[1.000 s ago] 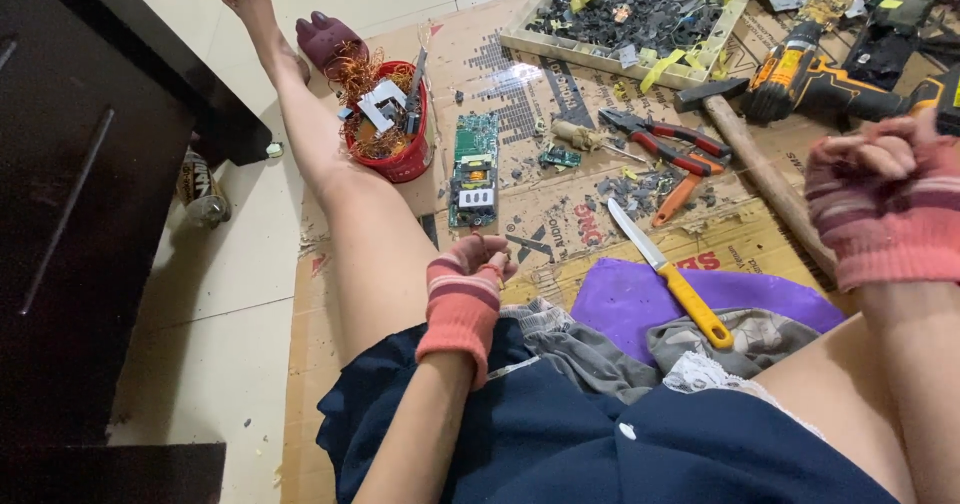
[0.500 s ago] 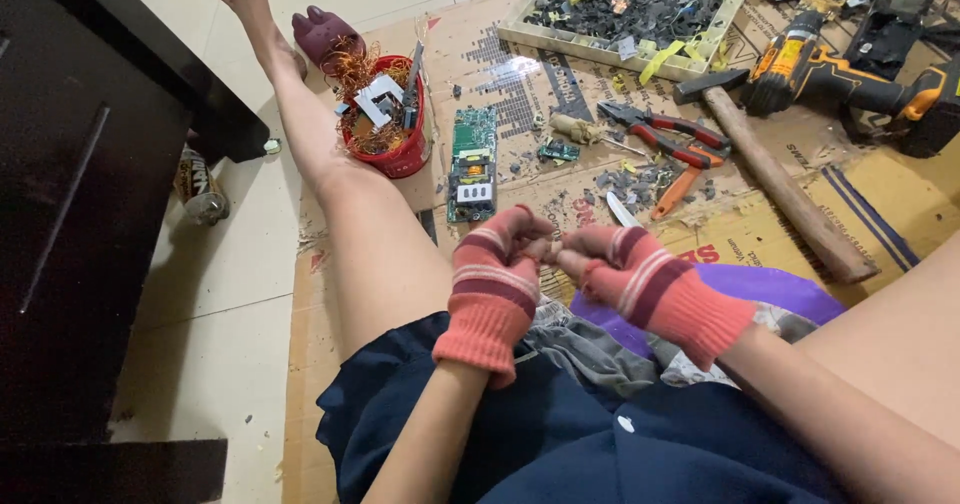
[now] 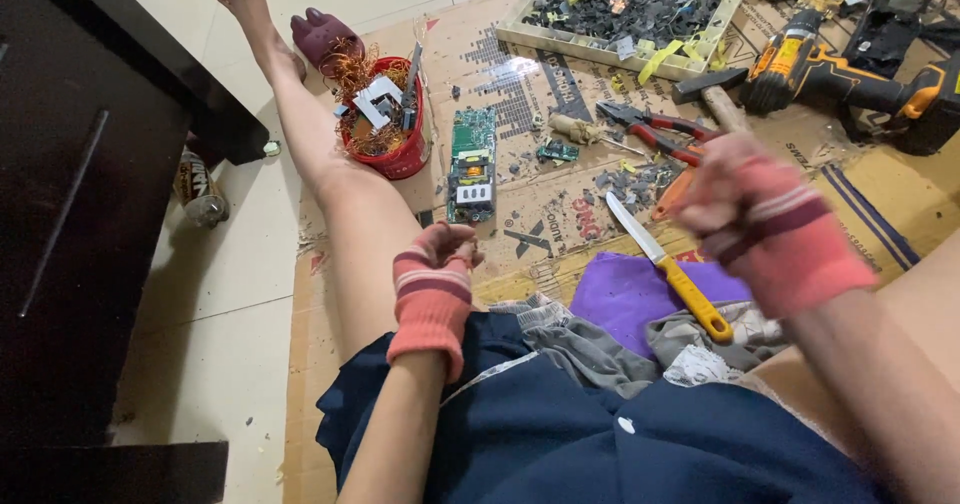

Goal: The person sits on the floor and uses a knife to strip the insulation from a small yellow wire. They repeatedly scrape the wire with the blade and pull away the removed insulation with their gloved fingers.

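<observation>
Single head view, looking steeply down over lap, close to hands; floor clutter beyond, far edge probably cropped

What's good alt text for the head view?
A seated person's gloved left hand rests fisted on their thigh while the gloved right hand is raised and blurred above a knife. A circuit board, pliers, drill and parts tray lie on cardboard.

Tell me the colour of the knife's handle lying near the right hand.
Yellow; the knife handle lies on purple cloth, clearest in the head view.
</observation>
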